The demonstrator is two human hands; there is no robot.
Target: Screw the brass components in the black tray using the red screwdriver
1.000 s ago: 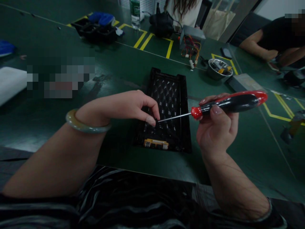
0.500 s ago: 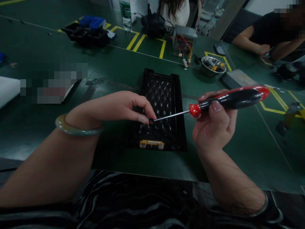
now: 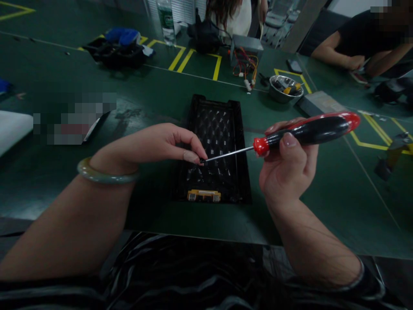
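Note:
My right hand point(image 3: 288, 161) is wrapped round the handle of a red and black screwdriver point(image 3: 306, 131), its shaft pointing left. At the shaft's tip sits a tiny dark piece, probably a screw point(image 3: 202, 161), pinched between the thumb and forefinger of my left hand point(image 3: 167, 144). Both hands are above a black plastic panel point(image 3: 244, 172) with a diamond-patterned middle, lying flat on the green table. Near the panel's close edge is a small yellowish circuit board point(image 3: 204, 194) with a white connector and metal ports. A bangle circles my left wrist.
Farther back stand a black tray point(image 3: 112, 54) with blue items, a water bottle point(image 3: 167, 26), a power supply with loose cables point(image 3: 247, 49) and a metal bowl of tools point(image 3: 286, 95). A grey metal box point(image 3: 321, 103) lies right of the bowl. Two people sit across the table.
The view has shifted slightly. My hands keep the same hold, with the screwdriver's tip still at the small dark piece in my left fingers.

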